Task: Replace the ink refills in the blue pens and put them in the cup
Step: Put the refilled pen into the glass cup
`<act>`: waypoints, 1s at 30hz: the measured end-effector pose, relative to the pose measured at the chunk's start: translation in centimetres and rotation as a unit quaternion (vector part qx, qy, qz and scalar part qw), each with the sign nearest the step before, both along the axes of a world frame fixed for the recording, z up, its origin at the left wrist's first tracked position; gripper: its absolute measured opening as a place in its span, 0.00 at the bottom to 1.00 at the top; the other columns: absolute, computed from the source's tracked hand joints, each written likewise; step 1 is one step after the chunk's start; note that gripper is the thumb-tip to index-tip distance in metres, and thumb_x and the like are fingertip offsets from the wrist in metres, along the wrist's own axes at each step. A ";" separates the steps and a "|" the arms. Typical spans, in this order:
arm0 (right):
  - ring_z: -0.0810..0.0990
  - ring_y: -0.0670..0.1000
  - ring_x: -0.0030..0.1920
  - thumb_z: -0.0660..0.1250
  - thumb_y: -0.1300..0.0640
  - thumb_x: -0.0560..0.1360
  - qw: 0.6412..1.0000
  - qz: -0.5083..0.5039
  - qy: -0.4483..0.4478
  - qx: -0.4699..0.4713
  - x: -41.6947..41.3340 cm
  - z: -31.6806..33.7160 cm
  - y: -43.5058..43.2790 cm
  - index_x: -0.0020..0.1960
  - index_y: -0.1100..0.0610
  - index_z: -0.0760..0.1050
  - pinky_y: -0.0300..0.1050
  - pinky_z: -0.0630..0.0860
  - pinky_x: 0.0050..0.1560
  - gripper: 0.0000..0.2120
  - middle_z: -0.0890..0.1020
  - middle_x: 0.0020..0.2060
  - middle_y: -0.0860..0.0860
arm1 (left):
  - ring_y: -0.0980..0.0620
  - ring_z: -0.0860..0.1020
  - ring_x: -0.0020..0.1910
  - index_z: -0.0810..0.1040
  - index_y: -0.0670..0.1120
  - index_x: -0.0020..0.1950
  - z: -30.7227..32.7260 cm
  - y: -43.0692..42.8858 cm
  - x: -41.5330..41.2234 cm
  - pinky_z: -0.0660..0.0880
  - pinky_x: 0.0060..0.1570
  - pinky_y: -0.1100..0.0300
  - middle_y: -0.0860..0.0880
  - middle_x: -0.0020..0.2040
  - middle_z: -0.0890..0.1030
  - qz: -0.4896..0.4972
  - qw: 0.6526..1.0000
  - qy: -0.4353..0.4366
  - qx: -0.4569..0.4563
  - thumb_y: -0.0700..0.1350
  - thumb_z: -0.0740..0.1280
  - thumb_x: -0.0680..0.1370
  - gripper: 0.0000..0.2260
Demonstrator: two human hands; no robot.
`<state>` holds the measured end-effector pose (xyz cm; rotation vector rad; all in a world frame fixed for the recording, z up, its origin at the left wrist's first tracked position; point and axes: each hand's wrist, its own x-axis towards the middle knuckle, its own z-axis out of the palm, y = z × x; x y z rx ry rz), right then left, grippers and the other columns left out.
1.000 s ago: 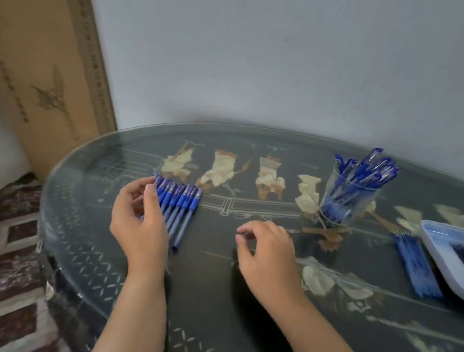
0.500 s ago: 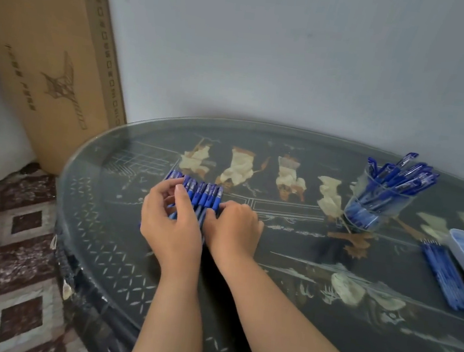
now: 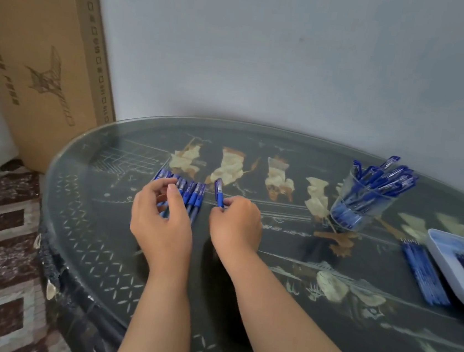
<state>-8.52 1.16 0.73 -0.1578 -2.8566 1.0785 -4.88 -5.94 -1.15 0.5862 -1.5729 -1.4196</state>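
So the right hand (image 3: 236, 228) has one blue pen (image 3: 219, 193) pinched near its lower end, grip clamped on it with thumb and fingertips. The pen points up-frame toward the wall, just left of centre. Right beside it on the left, the row of blue pens (image 3: 193, 197) lies side by side on the glass-topped table (image 3: 294, 327). The left hand (image 3: 161, 225) sits over that row with its fingers curled and the thumb on the pens. Honestly can't tell if that grip is actually closed on one or just resting there. The cup (image 3: 363, 202) is over at the right, clear and stuffed with blue pens, well apart from both hands. Further right a bundle of blue refills (image 3: 425, 273) lies flat, just beside a white tray (image 3: 445, 269) with dark blue stuff in it. A big cardboard box (image 3: 35, 66) stands against the wall, upper left.
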 end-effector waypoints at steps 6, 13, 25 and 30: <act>0.75 0.49 0.49 0.63 0.60 0.78 0.994 0.003 0.102 -0.034 2.0 1.0 10.2 0.59 0.51 0.79 0.37 0.69 0.42 0.12 0.77 0.50 0.50 | 0.52 0.76 0.50 0.80 0.45 0.53 0.6 1.1 0.7 0.73 0.52 0.57 0.49 0.50 0.79 -0.016 0.994 0.003 -0.106 0.42 0.63 0.80 0.06; 0.75 0.54 0.49 0.69 0.66 0.75 0.973 -0.053 0.223 0.017 3.0 -1.8 24.3 0.54 0.51 0.80 0.55 0.76 0.51 0.12 0.76 0.45 0.50 | 0.60 0.77 0.50 0.78 0.52 0.53 3.1 9.3 -1.0 0.73 0.54 0.58 0.56 0.49 0.79 -0.255 0.951 -0.072 -0.158 0.44 0.66 0.79 0.05; 0.76 0.45 0.49 0.67 0.63 0.74 0.960 0.101 0.259 -0.016 1.5 -3.6 27.3 0.55 0.51 0.79 0.39 0.73 0.54 0.12 0.74 0.48 0.43 | 0.62 0.79 0.40 0.79 0.50 0.48 0.0 18.1 -2.7 0.71 0.42 0.73 0.54 0.42 0.83 -0.431 0.885 -0.094 -0.150 0.35 0.71 0.75 0.10; 0.78 0.48 0.47 0.70 0.57 0.74 0.943 0.113 0.313 0.004 1.4 -3.9 27.6 0.57 0.51 0.83 0.48 0.76 0.51 0.13 0.82 0.46 0.45 | 0.57 0.80 0.43 0.81 0.53 0.46 -0.1 17.5 -2.7 0.74 0.45 0.67 0.53 0.42 0.84 -0.472 0.862 -0.107 -0.149 0.39 0.73 0.74 0.09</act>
